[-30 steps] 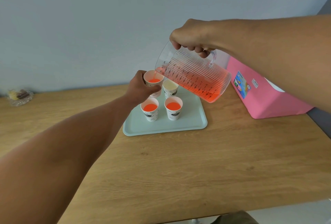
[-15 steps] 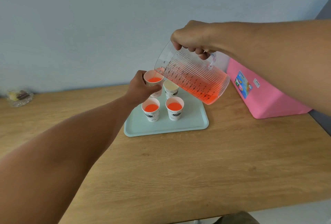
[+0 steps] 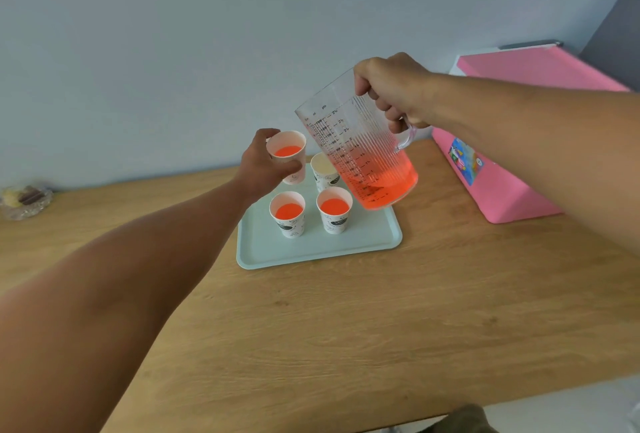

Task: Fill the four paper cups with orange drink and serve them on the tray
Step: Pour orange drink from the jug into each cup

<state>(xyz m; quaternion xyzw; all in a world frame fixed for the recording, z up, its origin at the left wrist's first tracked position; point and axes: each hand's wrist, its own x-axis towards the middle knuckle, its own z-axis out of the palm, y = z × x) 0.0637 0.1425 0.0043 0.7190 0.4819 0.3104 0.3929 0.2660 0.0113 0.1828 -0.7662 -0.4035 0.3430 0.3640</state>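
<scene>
Head camera view: at frame centre, the fingers and thumb of the left hand (image 3: 262, 166) are wrapped round a paper cup (image 3: 289, 157) holding orange drink, which is held at the far left corner of the tray. To the right of it, the fingers of the right hand (image 3: 391, 91) are clenched round the clear handle of a ribbed measuring jug (image 3: 356, 152), which is held above the tray, tilted slightly toward the held cup, with orange drink pooled in its lower part. Behind the jug's lower edge an unfilled paper cup (image 3: 323, 171) is seen on the pale green tray (image 3: 311, 252). Nearer the camera on the tray, two filled cups stand upright side by side: the front left cup (image 3: 288, 213) and the front right cup (image 3: 334, 210). The tray is set on a light wooden tabletop (image 3: 346, 328) that is backed by a plain pale wall (image 3: 207, 34). At the left edge a small glass dish (image 3: 25, 200) with wrapped items is placed on the wood. At the right a pink box (image 3: 512, 169) bearing a colourful sticker is seen on the table by the wall.
</scene>
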